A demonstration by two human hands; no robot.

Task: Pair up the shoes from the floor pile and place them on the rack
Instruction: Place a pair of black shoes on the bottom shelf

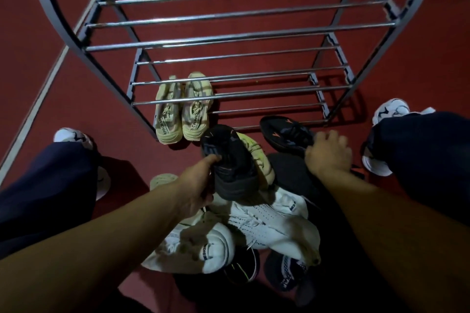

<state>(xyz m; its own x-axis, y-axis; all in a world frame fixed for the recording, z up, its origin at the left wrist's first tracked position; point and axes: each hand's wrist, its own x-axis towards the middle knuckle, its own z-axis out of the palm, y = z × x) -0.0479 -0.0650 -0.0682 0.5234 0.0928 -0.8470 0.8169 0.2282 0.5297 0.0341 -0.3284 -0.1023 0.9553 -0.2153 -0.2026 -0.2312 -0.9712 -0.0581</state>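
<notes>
Where the two bare forearms enter from the near edge, a pile of shoes (254,231) is seen on the red floor (254,20) between the person's legs. Nearest in the pile, two white sneakers (264,223) are observed lying across one another, with dark shoes partly hidden beneath them; their number cannot be told in the dim light. Slightly farther on, the left hand (201,185) is noted closed around a black shoe (229,165), thumb on its near side and fingers hidden behind it; the shoe is held raised above the pile, sole turned toward the camera. A yellowish shoe (259,157) is seen just behind and right of it, resting on the pile. The right hand (328,152) is recorded with fingers curled down onto the heel end of a second black shoe with orange marks (284,132), which lies on the floor at the foot of the rack; whether that shoe is gripped or merely touched cannot be told. Dark trouser legs and white shoes worn by the person are seen at both sides. Beyond the hands, a beige pair (183,109) is noted side by side on the lowest tier of the metal rack (241,40), toward its left end. The upper tiers carry only bare rails.
</notes>
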